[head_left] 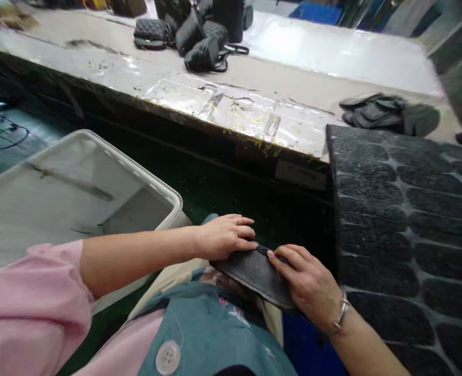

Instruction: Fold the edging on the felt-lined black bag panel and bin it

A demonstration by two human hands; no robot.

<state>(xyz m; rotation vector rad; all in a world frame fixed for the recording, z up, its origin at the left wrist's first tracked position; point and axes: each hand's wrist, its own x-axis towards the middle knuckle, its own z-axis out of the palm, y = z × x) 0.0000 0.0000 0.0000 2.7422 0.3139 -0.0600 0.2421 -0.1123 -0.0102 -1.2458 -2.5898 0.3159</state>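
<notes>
No readable text, labels, brands, numbers or signs anywhere. Pale rectangular patch (pixel 300 174) sits below the worktop's (pixel 301 78) front edge, near its right end; too dark and blurry to tell if it carries print. Dark bags (pixel 192 31) toward the worktop's far edge: any brand marks are too small and smeared to read.

Ahead of the left hand (pixel 228 237), a dark gap (pixel 223 190) offers passage as far as the bench (pixel 286 78). The bin (pixel 123 180) bars the left; the board (pixel 407 243) walls off the right, near the right hand (pixel 313 284). Farther off, bags (pixel 203 55) obstruct the bench's middle.
</notes>
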